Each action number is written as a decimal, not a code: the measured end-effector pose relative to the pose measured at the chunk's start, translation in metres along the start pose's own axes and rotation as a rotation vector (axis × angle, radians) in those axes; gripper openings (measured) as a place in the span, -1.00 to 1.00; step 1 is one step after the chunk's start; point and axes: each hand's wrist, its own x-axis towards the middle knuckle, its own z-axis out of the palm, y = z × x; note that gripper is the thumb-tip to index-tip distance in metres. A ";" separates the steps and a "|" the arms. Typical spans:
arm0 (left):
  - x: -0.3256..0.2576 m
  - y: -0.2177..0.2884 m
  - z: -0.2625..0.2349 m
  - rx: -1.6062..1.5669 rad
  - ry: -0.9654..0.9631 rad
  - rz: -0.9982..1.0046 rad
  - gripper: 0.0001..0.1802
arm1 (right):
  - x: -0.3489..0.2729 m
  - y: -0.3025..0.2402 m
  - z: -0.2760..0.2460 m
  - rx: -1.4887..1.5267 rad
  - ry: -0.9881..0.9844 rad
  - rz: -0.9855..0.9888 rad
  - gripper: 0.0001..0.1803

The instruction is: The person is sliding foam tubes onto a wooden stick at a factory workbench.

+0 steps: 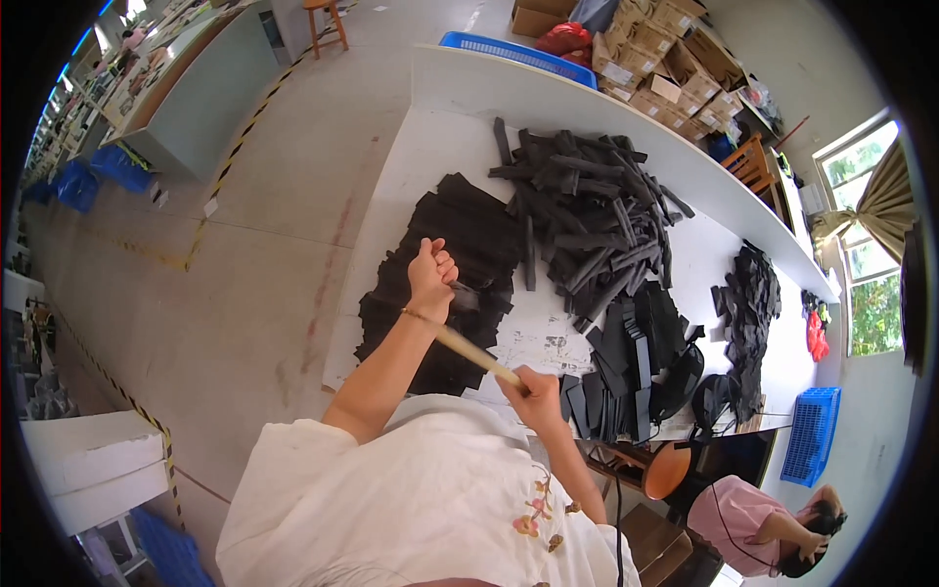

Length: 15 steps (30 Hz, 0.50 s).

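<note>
The right hand (536, 391) closes its fingers around one end of a slender, pale tan stick (476, 353), near the front edge of the white worktable (445, 137). The stick slants up and to the left, its surface smooth-looking and slightly blurred, its other end meeting the left wrist. The left hand (432, 274) is curled into a tight fist above the black layer; whether it grips anything cannot be told, though a blurred greyish shape shows beside it.

Beneath the fist, on the left part of the table, lies a broad, flat layer of matte black strips (460, 220), set close together and overlapping, with uneven, stepped ends that give it a jagged outline. To its right rises a loose heap of dark grey, narrow, rolled-looking pieces (602, 201), crossing at many angles. Nearer the front edge stand close rows of flat, dark grey strips (611, 382), and farther right lies a long, ragged black pile (751, 323).
</note>
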 end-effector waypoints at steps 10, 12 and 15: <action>0.006 0.002 0.001 0.034 0.119 0.048 -0.70 | 0.069 -0.021 0.030 0.497 0.380 0.160 -0.83; 0.006 0.000 -0.001 0.039 0.114 0.018 -0.70 | 0.079 -0.010 0.040 0.448 0.234 0.143 -0.86; 0.011 0.000 -0.008 0.118 0.133 0.037 -0.69 | 0.074 -0.018 0.032 0.735 0.116 0.336 -0.82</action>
